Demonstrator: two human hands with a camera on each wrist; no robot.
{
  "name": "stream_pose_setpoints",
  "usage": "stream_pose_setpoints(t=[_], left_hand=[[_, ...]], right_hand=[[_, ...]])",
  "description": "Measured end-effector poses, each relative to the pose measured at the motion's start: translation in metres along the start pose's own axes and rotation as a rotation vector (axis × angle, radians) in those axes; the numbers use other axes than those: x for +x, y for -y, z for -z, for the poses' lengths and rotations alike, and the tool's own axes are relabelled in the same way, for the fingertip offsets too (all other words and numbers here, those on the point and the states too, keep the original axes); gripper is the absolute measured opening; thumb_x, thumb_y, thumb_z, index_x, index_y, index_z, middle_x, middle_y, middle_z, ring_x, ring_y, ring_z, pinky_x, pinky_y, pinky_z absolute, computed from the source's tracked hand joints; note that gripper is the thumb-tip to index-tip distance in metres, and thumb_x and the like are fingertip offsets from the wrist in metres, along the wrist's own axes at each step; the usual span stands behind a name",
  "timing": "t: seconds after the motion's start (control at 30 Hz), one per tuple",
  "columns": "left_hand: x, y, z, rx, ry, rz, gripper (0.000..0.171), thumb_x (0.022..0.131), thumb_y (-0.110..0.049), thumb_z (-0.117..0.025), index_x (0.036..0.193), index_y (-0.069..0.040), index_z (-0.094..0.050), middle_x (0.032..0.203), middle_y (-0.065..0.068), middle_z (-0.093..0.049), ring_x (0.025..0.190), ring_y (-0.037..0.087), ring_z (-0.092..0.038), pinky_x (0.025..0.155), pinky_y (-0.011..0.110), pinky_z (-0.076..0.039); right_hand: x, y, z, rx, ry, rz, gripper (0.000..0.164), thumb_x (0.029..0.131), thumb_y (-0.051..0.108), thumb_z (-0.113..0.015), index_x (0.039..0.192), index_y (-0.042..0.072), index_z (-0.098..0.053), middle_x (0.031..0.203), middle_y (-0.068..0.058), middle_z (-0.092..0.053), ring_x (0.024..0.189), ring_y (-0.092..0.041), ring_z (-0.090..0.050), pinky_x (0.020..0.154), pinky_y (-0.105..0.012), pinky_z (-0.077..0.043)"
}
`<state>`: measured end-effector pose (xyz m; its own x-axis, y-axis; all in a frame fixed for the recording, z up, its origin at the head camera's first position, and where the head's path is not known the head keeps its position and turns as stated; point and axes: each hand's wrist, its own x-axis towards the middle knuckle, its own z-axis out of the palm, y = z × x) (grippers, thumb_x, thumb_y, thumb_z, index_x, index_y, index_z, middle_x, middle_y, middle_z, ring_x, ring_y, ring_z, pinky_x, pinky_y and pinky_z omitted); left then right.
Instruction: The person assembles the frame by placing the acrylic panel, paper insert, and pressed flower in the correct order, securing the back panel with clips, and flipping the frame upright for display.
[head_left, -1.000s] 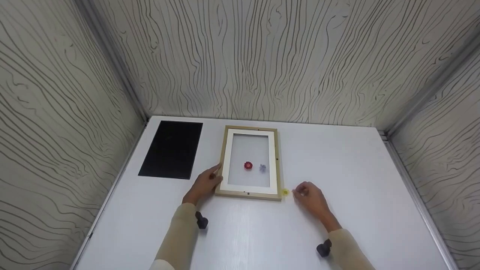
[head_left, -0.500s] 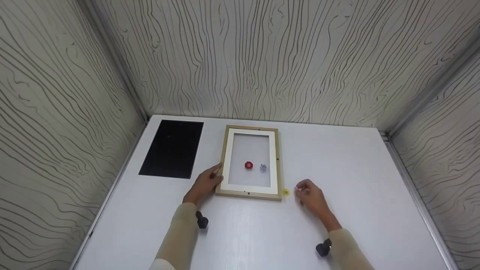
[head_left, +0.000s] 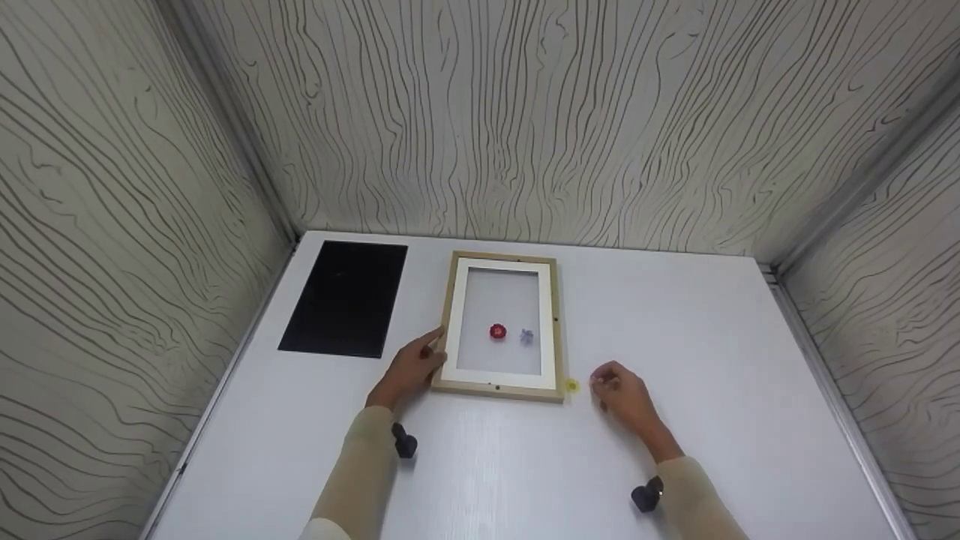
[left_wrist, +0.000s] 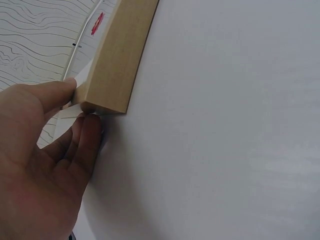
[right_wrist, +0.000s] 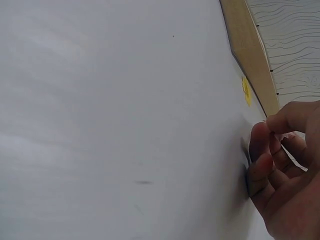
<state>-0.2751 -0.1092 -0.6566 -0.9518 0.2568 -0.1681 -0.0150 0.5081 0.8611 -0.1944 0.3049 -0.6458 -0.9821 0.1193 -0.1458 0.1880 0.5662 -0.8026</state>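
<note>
A light wooden picture frame (head_left: 559,345) with a white mat (head_left: 499,379) lies on the table. Inside its opening rest a red flower (head_left: 498,331) and a pale lilac flower (head_left: 526,337), side by side. My left hand (head_left: 409,369) grips the frame's left side near the front corner, thumb over the edge and fingers low against it. Just outside the front right corner lies a yellow flower (head_left: 572,385). To the right of it, my right hand (head_left: 622,394) pinches a small pale pink flower (right_wrist: 286,135), mostly hidden by the fingers.
A black rectangular panel (head_left: 345,298) lies flat at the left of the white table (head_left: 660,307). Walls with a wood-grain pattern (head_left: 480,120) enclose the table at the back and both sides.
My right hand has shifted slightly to the right, away from the yellow flower, still pinching the pink flower. The left hand and the picture frame stay in place.
</note>
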Motion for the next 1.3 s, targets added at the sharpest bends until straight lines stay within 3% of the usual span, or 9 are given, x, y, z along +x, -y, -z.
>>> stream_pose_setpoints(t=[0.33,0.73,0.9,1.1,1.3], left_hand=[[0.0,-0.002,-0.001,-0.033,0.01,0.029,0.059,0.108,-0.03,-0.062,0.164,-0.025,-0.044,0.108,0.007,-0.063,0.087,0.017,-0.059,0.08,0.033,-0.053],[0.001,-0.002,-0.002,-0.017,-0.008,0.047,0.058,0.108,-0.032,-0.063,0.163,-0.027,-0.045,0.113,0.006,-0.063,0.097,0.019,-0.057,0.091,0.039,-0.051],[-0.001,-0.002,-0.002,-0.032,-0.012,0.06,0.058,0.108,-0.031,-0.064,0.163,-0.027,-0.046,0.116,0.007,-0.063,0.102,0.02,-0.056,0.098,0.043,-0.049],[0.0,-0.002,-0.002,-0.017,-0.015,0.052,0.058,0.108,-0.03,-0.064,0.163,-0.026,-0.046,0.116,0.008,-0.064,0.101,0.02,-0.057,0.096,0.043,-0.051],[0.0,-0.003,-0.001,0.021,-0.013,0.035,0.059,0.107,-0.032,-0.064,0.163,-0.027,-0.046,0.118,0.008,-0.065,0.103,0.02,-0.058,0.102,0.047,-0.051]], right_hand=[[-0.001,0.002,0.001,0.032,0.011,0.007,0.006,0.101,0.005,-0.065,0.107,0.003,-0.063,0.104,-0.012,-0.066,0.074,-0.018,-0.063,0.063,-0.024,-0.052],[0.0,0.006,0.002,-0.009,0.003,0.066,0.008,0.1,0.008,-0.07,0.107,0.006,-0.07,0.103,-0.01,-0.068,0.078,-0.016,-0.062,0.065,-0.023,-0.053],[0.0,0.009,0.003,0.002,0.008,0.054,0.008,0.101,0.01,-0.07,0.108,0.006,-0.07,0.102,-0.01,-0.067,0.076,-0.015,-0.061,0.064,-0.023,-0.051],[0.006,0.017,0.004,0.018,0.02,0.028,0.008,0.101,0.011,-0.07,0.108,0.007,-0.069,0.103,-0.01,-0.068,0.078,-0.018,-0.063,0.063,-0.025,-0.051],[0.014,0.027,0.006,0.019,0.011,0.052,0.011,0.102,0.013,-0.07,0.111,0.006,-0.07,0.107,-0.012,-0.07,0.077,-0.019,-0.063,0.065,-0.024,-0.052]])
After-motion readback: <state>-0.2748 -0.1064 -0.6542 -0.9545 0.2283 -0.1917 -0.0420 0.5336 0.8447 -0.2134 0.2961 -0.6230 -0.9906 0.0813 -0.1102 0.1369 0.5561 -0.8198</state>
